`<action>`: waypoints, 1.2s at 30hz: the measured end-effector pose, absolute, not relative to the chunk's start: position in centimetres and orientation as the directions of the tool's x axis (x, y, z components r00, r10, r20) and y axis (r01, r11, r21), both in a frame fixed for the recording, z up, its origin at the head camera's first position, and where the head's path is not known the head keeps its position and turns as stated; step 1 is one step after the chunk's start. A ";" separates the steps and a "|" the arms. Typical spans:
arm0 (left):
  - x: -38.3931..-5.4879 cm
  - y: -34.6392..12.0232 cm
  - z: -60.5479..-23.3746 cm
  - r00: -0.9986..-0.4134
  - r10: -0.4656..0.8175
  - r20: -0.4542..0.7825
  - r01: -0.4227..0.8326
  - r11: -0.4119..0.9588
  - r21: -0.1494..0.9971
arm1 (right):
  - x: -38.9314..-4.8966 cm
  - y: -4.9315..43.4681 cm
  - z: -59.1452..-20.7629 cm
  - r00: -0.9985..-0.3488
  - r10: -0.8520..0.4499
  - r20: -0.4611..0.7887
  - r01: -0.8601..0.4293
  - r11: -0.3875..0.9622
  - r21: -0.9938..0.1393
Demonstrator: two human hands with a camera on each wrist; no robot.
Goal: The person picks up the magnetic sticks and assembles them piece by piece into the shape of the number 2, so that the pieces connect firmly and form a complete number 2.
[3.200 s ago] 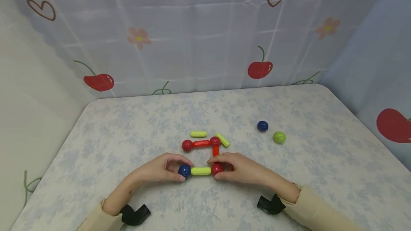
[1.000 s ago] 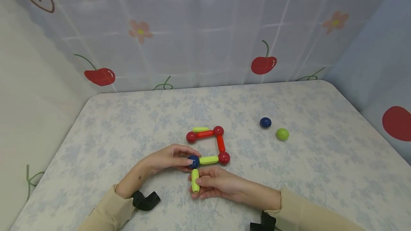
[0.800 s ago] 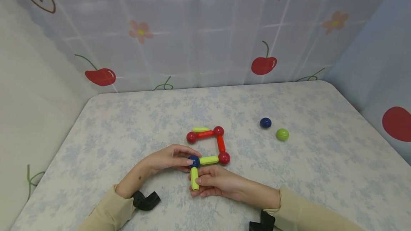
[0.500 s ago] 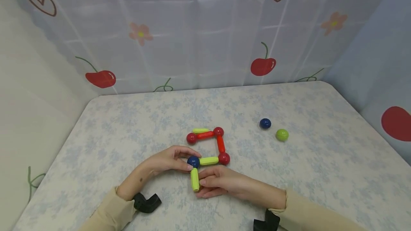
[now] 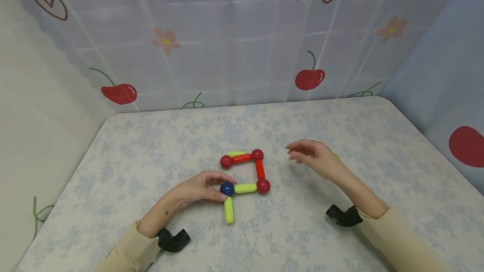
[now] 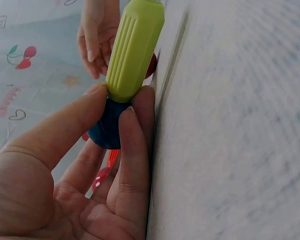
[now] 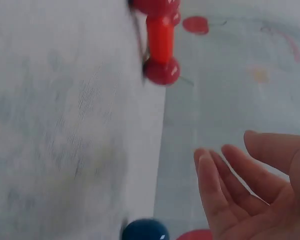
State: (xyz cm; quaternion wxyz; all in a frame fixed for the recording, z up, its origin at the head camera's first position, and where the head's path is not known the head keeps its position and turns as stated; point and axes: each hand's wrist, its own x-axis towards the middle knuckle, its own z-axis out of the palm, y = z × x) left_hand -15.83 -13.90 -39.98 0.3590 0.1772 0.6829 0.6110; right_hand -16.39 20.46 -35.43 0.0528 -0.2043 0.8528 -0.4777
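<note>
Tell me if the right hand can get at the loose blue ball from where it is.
Probably yes: the right hand is empty, and in the right wrist view nothing shows between it and the loose blue ball. The head view hides that ball, so the gap is hard to judge.

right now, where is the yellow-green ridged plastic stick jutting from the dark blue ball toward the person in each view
Head: yellow-green stick low, just left of centre.
Left wrist: yellow-green stick, large, top, slightly left of centre.
Right wrist: not in it.
Shared landmark: pale cherry-print curtain.
</note>
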 end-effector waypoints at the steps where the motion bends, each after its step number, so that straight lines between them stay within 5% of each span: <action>1: -15.8 -13.9 -40.0 -0.682 0.678 -0.275 -0.193 0.196 0.961 | -16.8 21.1 -35.6 -0.925 -0.349 0.148 -0.322 0.518 -0.793; 5: -15.8 -13.8 -39.9 -0.691 0.661 -0.292 -0.203 0.210 0.956 | -17.7 22.8 -36.2 -0.944 -0.248 0.218 -0.330 0.705 -0.628; 9: -15.7 -13.7 -39.8 -0.695 0.652 -0.303 -0.215 0.213 0.953 | -18.4 23.4 -36.5 -0.952 -0.273 0.136 -0.304 0.811 -0.500; 17: -15.7 -13.6 -39.6 -0.704 0.643 -0.301 -0.213 0.214 0.953 | -19.1 23.5 -37.1 -0.960 -0.275 0.054 -0.270 0.857 -0.439; 23: -15.7 -13.7 -39.6 -0.707 0.637 -0.307 -0.219 0.215 0.952 | -18.5 22.8 -36.5 -0.952 -0.286 0.110 -0.300 0.795 -0.528; 29: -15.8 -13.7 -39.7 -0.705 0.641 -0.305 -0.222 0.209 0.952 | -15.5 19.3 -35.1 -0.909 -0.411 0.076 -0.316 0.559 -0.767; 32: -15.9 -13.7 -39.8 -0.710 0.635 -0.304 -0.228 0.201 0.953 | -13.6 17.1 -34.9 -0.838 -0.545 -0.027 -0.214 0.372 -0.903; 36: -15.9 -13.7 -39.9 -0.719 0.628 -0.299 -0.237 0.183 0.954 | -11.4 14.3 -35.9 -0.650 -0.741 -0.169 0.085 0.150 -0.985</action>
